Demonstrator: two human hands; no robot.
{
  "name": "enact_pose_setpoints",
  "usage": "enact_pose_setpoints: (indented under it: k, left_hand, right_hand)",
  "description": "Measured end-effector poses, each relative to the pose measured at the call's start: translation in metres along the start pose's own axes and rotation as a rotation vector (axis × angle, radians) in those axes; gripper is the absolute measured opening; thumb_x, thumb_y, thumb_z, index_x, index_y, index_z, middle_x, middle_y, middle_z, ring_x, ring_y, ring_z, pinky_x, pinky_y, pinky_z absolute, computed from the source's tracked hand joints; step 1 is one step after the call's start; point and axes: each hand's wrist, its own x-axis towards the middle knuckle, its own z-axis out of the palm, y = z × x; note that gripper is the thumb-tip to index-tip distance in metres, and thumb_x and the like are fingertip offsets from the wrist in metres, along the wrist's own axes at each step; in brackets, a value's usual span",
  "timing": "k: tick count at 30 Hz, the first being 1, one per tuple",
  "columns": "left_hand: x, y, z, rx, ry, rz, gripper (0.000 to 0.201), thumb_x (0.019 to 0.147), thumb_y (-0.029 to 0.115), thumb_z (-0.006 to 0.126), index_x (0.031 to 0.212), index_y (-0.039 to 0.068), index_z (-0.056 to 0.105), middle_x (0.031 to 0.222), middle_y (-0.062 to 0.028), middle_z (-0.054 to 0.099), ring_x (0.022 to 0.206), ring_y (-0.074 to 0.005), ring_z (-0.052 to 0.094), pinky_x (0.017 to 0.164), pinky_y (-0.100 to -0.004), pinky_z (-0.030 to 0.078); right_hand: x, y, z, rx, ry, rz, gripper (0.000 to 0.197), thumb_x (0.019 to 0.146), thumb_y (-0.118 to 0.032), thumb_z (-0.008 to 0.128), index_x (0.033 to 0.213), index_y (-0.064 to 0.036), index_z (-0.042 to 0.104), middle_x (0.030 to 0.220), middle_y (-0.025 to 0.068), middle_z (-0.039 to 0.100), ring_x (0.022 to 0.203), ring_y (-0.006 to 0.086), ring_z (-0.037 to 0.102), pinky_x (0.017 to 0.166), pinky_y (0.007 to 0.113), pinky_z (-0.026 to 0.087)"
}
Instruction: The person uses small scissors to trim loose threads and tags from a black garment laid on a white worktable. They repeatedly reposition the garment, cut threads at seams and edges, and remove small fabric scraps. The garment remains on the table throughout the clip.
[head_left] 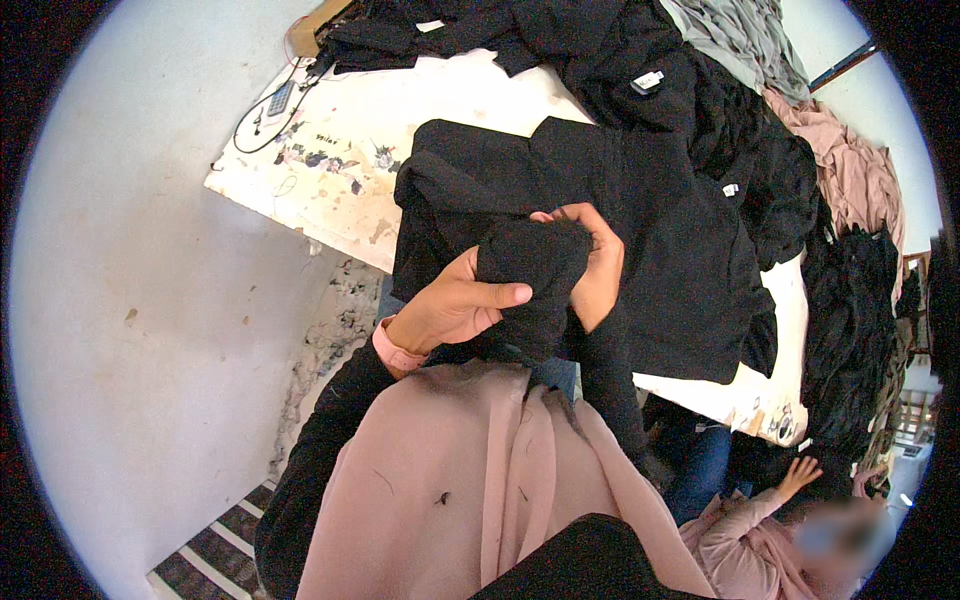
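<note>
A black garment (pixel 660 250) lies spread over the near part of the white table, and a portion of it is raised between my hands. My left hand (pixel 455 300) grips this raised part from the left, its thumb lying across the front of the cloth. On the other side my right hand (pixel 598 265) curls around the same cloth, with its fingers bent over the top edge and partly hidden behind the fabric. Small white labels (pixel 730 190) show on the dark cloth to the right.
The white table (pixel 450 95) has stains and scraps on its surface. A remote control (pixel 280 98) and a cable lie at its far left corner. Black garments (pixel 700 90) are heaped at the back and right, beside pink cloth (pixel 850 160). Another person's hand (pixel 800 478) rests at lower right.
</note>
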Motion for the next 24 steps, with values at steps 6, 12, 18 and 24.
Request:
enact_pose_setpoints:
  k: [6,12,18,24]
  left_hand:
    - [0.001,-0.002,0.001,0.123,0.064,0.088,0.062,0.088,-0.011,0.061,0.146,0.001,0.044,0.144,-0.0132,0.055,0.132,-0.0293,0.053,0.114,-0.0446,0.041]
    - [0.0,-0.001,-0.001,0.557,0.068,0.169,0.057,0.09,-0.008,0.056,0.145,-0.001,0.045,0.145,-0.0122,0.054,0.131,-0.0239,0.053,0.112,-0.0367,0.04]
    - [0.005,-0.002,0.001,1.158,0.033,0.406,0.055,0.088,-0.004,0.049,0.143,-0.003,0.047,0.141,-0.0201,0.056,0.131,-0.0323,0.054,0.112,-0.0374,0.038]
    - [0.009,-0.002,0.005,1.301,0.051,0.4,0.041,0.087,-0.002,0.05,0.127,0.002,0.057,0.109,-0.0195,0.067,0.096,-0.0328,0.065,0.087,-0.0414,0.05]
  right_hand:
    - [-0.002,-0.016,-0.028,-0.044,0.183,-0.044,0.039,0.087,-0.01,0.076,0.12,-0.003,0.056,0.091,0.0068,0.065,0.081,0.0151,0.064,0.072,0.029,0.052]
    - [-0.018,-0.044,-0.04,-0.066,0.166,-0.069,0.031,0.089,-0.011,0.075,0.114,-0.0032,0.057,0.094,0.0047,0.063,0.078,0.0069,0.057,0.065,0.021,0.045]
    - [-0.027,-0.051,-0.035,0.015,0.123,-0.072,0.037,0.085,-0.01,0.077,0.116,-0.0023,0.057,0.096,0.0057,0.064,0.081,0.0105,0.059,0.072,0.024,0.048]
    - [-0.032,-0.054,-0.026,-0.089,0.068,-0.197,0.034,0.082,-0.01,0.079,0.11,-0.0025,0.063,0.093,0.0093,0.069,0.076,0.0161,0.064,0.071,0.028,0.05]
